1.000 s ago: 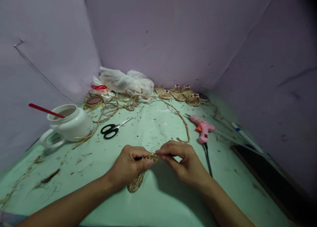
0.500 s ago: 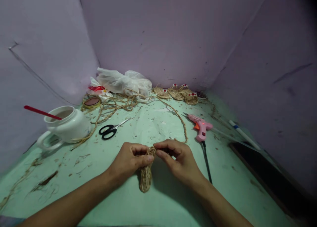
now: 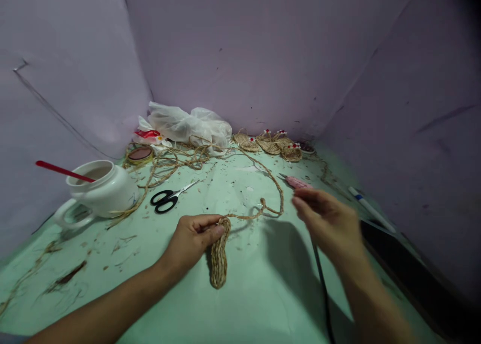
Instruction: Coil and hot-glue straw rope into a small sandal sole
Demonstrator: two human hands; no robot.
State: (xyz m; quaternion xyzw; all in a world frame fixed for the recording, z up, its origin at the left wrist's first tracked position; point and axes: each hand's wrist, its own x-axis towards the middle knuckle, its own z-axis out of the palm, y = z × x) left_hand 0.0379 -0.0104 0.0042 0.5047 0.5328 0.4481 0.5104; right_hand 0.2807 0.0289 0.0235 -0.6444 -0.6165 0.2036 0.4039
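Observation:
My left hand (image 3: 193, 236) pinches the top end of a small elongated piece coiled from jute cord (image 3: 219, 256), which lies on the green table (image 3: 263, 294). A loose jute cord (image 3: 270, 191) runs from that piece toward the back of the table. My right hand (image 3: 330, 221) is lifted off the piece and hovers over the pink glue gun (image 3: 296, 182), fingers loosely curled with nothing in them; it is blurred by motion. Only the gun's tip shows past my hand, and its black cable (image 3: 322, 294) runs toward me.
A white ceramic pot (image 3: 101, 189) with a red stick (image 3: 62, 170) stands at left, black scissors (image 3: 169, 196) beside it. A plastic bag (image 3: 190, 123), tangled cord, a tape roll (image 3: 140, 154) and finished jute pieces (image 3: 272, 143) lie at the back. A white pen (image 3: 370, 209) lies right.
My right hand has let go of the jute piece and moved right and away, over the glue gun. The piece now lies straight under my left hand's pinch.

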